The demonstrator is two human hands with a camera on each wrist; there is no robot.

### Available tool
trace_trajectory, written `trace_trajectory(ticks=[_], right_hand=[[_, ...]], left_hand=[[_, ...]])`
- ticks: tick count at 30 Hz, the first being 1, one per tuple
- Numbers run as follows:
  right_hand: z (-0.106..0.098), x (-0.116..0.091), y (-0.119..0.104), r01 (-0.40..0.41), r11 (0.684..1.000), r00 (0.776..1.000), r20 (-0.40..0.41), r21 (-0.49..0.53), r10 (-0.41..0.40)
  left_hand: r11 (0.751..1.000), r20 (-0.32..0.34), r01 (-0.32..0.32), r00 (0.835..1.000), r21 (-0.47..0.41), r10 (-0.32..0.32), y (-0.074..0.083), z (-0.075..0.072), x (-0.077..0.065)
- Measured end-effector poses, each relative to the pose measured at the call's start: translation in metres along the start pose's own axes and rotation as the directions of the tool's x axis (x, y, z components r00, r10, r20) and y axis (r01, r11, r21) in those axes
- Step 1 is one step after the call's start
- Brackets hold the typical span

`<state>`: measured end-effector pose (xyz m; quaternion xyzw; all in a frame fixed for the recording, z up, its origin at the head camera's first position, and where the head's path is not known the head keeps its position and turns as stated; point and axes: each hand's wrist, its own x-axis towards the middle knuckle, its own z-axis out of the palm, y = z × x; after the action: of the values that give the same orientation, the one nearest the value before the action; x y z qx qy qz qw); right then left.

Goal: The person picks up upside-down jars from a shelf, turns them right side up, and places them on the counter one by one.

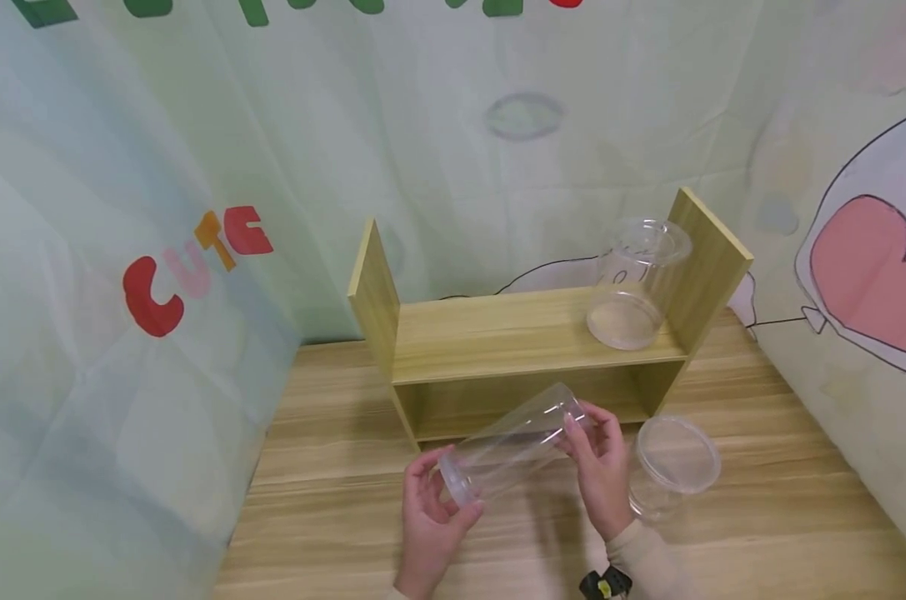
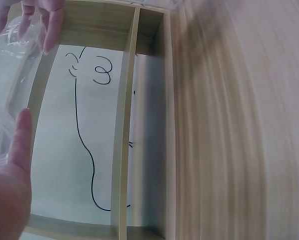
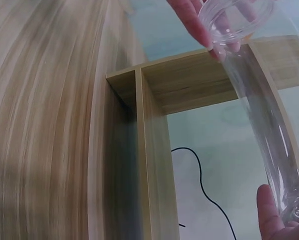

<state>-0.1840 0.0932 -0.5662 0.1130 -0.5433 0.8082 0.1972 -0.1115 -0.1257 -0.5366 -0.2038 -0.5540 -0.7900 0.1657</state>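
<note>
A tall clear plastic jar [image 1: 516, 442] is held tilted in front of the shelf, its translucent lid [image 1: 458, 477] at the lower left end. My left hand [image 1: 432, 521] grips that lidded end between thumb and fingers. At the raised end, my right hand [image 1: 601, 467] holds the jar with the thumb on the near side and the fingers around behind. The right wrist view has the jar [image 3: 269, 135] running between the left hand [image 3: 192, 20] at the top and the right thumb [image 3: 269, 212]. Part of the left hand [image 2: 12, 195] shows in the left wrist view.
A wooden two-tier shelf [image 1: 498, 333] stands on the wood-grain table [image 1: 325, 517]. A wide clear jar [image 1: 633, 287] sits on its upper board at the right. Beside my right wrist is a shorter lidded jar [image 1: 678, 458]. Printed cloth [image 1: 437, 167] hangs behind and at both sides.
</note>
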Motion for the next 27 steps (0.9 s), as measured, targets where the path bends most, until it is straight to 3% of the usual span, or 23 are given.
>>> trace_trajectory(ticks=[2,7,13,20,27], right_hand=[[0.005,0.001,-0.012,0.014,0.999,1.000,0.024,-0.051,-0.013],[0.036,0.005,-0.075,-0.045,0.971,0.998,0.033,-0.234,0.054],[0.050,0.015,-0.109,-0.021,0.921,0.997,0.054,-0.389,0.046],[0.042,0.029,-0.125,0.082,0.876,0.996,0.067,-0.475,-0.056],[0.028,0.051,-0.154,0.155,0.860,0.982,-0.016,-0.487,-0.186]], left_hand=[[1.000,-0.004,0.012,1.000,-0.002,-0.012,0.002,0.000,0.004],[1.000,0.003,0.007,1.000,-0.007,-0.007,0.008,0.000,0.012],[1.000,0.007,-0.003,1.000,-0.027,0.003,0.013,-0.004,0.020],[0.999,-0.006,0.035,0.999,0.023,-0.035,0.012,-0.009,0.018],[0.993,-0.015,0.073,0.997,0.094,-0.072,0.016,-0.010,0.016]])
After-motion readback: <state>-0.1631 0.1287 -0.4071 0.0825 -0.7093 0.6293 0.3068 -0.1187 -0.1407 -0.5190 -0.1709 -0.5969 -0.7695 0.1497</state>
